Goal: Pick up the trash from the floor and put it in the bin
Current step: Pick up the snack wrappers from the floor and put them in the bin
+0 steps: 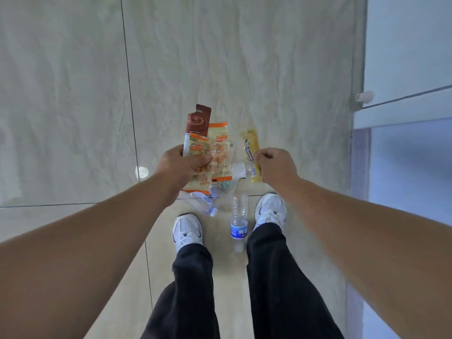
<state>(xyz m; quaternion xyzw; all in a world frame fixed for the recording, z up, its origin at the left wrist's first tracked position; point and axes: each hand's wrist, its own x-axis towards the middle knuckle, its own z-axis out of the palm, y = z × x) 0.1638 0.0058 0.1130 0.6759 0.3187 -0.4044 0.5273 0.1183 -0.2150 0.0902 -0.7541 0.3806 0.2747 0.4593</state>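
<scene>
My left hand [182, 167] is shut on a bundle of snack wrappers: a brown wrapper [198, 118] at the top and orange-and-clear wrappers [220, 152] fanned out below it. My right hand [275, 167] pinches a narrow yellow wrapper [252, 152] that hangs upright from its fingers. On the floor between my white shoes lies a clear plastic bottle with a blue label [239, 222]. A second crushed clear bottle [206, 205] lies by my left shoe, and a third clear bottle [241, 170] shows between my hands. No bin is in view.
I stand on pale marble-look floor tiles [73, 118] with dark joints. A glass panel with a pale frame [403, 106] runs along the right side, with a small white stopper [364, 96] at its base. My dark trouser legs fill the lower middle.
</scene>
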